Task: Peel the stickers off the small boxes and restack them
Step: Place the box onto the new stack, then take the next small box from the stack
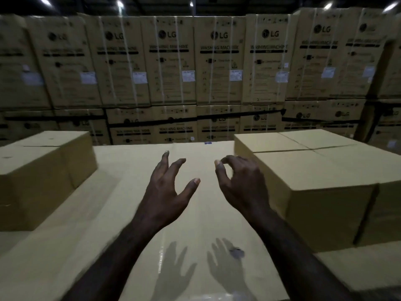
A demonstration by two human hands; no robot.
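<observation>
Both hands hover empty over the big carton top (195, 213); left hand (168, 187) spread, right hand (239, 183) loosely curled (nothing pinched); plain boxes left (43, 170) and right (314, 170), no stickers visible; probably light, stiff cardboard, grip opposite side faces.

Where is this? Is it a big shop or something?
Probably a warehouse, not a shop. A wall of stacked LG washing machine cartons fills the back, plain cardboard boxes sit in front, and bright ceiling lights hang high overhead.
</observation>
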